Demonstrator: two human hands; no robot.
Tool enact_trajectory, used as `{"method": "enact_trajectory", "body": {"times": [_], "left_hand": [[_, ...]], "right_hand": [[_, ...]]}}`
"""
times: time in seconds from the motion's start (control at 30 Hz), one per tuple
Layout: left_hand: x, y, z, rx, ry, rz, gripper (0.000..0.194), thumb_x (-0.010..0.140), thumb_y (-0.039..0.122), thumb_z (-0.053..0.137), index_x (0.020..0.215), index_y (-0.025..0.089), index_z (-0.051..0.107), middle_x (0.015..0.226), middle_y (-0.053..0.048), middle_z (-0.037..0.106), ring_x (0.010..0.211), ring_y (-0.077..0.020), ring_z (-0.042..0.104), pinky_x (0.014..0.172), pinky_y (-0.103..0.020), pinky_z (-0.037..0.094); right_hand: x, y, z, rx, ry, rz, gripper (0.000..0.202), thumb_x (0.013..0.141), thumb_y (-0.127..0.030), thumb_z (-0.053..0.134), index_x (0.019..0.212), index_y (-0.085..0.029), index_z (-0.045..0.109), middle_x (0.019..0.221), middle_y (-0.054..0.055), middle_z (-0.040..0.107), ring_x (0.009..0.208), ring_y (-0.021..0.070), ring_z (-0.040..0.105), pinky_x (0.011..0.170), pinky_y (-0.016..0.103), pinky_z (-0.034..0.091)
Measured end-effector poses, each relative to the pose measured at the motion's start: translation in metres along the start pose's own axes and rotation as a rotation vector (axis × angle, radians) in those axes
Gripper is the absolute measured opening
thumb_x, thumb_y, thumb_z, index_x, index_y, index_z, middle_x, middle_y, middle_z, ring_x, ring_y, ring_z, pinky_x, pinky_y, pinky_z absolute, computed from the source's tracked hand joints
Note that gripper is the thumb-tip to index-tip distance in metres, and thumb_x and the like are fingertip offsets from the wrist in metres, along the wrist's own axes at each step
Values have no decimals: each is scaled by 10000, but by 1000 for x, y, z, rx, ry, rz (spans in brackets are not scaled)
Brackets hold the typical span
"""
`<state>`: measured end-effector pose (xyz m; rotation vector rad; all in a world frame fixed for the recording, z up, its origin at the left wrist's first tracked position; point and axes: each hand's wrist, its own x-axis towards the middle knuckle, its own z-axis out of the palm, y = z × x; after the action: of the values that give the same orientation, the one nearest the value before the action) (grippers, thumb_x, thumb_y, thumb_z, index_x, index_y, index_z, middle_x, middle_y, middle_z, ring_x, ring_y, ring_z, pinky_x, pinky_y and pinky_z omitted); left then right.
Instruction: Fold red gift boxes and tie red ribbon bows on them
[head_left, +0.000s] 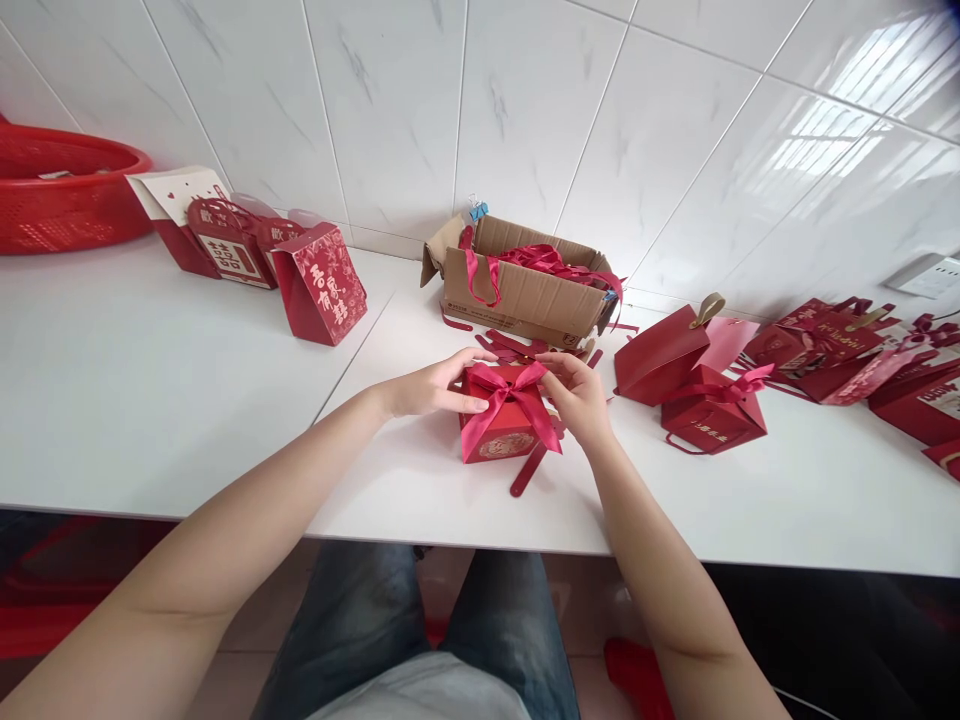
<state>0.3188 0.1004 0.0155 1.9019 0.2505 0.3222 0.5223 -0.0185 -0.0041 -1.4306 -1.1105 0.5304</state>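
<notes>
A small red gift box (501,446) with a round gold emblem on its front stands on the white table. A pink-red ribbon bow (508,391) sits on its top, both tails hanging over the front. My left hand (439,386) is at the box's left side, thumb stretched toward the bow, the other fingers curved behind the top edge. My right hand (576,392) is at the upper right, its fingers pinched together by the bow's right loop; what lies between them is too small to make out. Red strips (529,470) lie beside and behind the box.
Behind the box is a cardboard carton (517,295) holding red ribbons (551,262). Red gift boxes stand at the left (322,285) and right (712,412). A red plastic basket (67,205) is at the far left. The tiled wall (397,110) bounds the table's back.
</notes>
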Motion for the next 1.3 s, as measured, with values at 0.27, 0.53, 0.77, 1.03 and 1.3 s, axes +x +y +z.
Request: {"method": "enact_trajectory", "body": {"times": [0.27,0.53,0.77,1.03,1.3], "left_hand": [[1,3,1,-17,-8,-23,551,805,303,651,1313,254,443,1290,-110,564,1145,-235,589,923,-386,507],[1,5,0,-20,2,-25,528,799,294,653,1289,250,461,1256,-101,598,1129,-240,604,895,-379,520],[2,-3,-3,-54,10,-21,546,808,315,661,1304,275,438,1256,-93,599,1128,-227,607,889,-359,522],[6,-15,-5,-37,103,-44,561,819,404,647,1306,255,413,1265,-110,577,1168,-227,569,946,-396,488],[7,-30,-17,123,16,127,1109,537,564,820,1456,314,252,1527,-146,277,1429,-348,242,1093,-548,321]], "right_hand": [[-1,1,2,19,33,7,213,751,-342,654,898,-188,658,822,45,723,753,194,702,731,355,585],[2,-2,-8,101,-153,75,280,791,-360,620,1024,-207,642,976,64,711,870,200,691,785,367,582],[12,2,-43,270,-715,49,799,678,-307,716,1403,-361,385,1437,74,453,1223,251,547,932,433,528],[7,15,-23,71,-717,27,1077,626,-257,813,1480,-376,167,1494,104,360,1304,240,470,999,440,482],[3,12,-13,-89,-361,-293,931,671,-207,729,1463,-309,251,1464,119,377,1292,289,468,974,449,511]]}}
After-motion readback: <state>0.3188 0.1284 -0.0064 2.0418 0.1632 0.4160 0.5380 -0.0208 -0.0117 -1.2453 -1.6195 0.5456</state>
